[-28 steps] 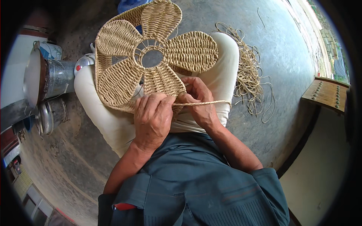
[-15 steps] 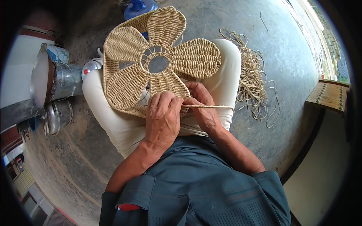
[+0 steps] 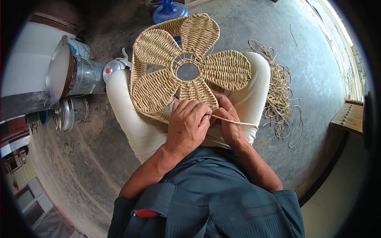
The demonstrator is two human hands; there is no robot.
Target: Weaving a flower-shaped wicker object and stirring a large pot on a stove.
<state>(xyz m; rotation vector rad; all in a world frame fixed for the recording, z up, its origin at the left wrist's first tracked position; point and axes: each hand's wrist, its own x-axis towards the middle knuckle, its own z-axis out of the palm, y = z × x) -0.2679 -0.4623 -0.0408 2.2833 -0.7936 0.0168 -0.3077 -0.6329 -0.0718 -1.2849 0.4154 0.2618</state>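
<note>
A tan woven piece (image 3: 226,71) shaped like a flower, with petals around a ring-shaped opening and a woven band behind, rests tilted across my lap. My left hand (image 3: 186,123) is closed at the near petal's lower edge, thumb and forefinger pinching the cord where it leaves the weave. That twisted cord (image 3: 240,122) runs right, over my right hand toward my thigh. My right hand (image 3: 231,123) grips the same petal's right edge, some fingers hidden behind it. Just where the cord enters the weave is covered by my fingers.
A loose heap of matching cord (image 3: 278,95) lies on the concrete floor beyond my right knee. To the left stand a metal kettle (image 3: 115,68) and a large metal pot (image 3: 85,77). A blue water jug (image 3: 170,14) is behind the weaving; a wooden stool (image 3: 348,116) stands far right.
The whole view has shifted, so everything appears farther right and slightly lower. My left fingers have moved right along the petal edge onto the cord, while my right thumb has drawn back. The cord slopes more.
</note>
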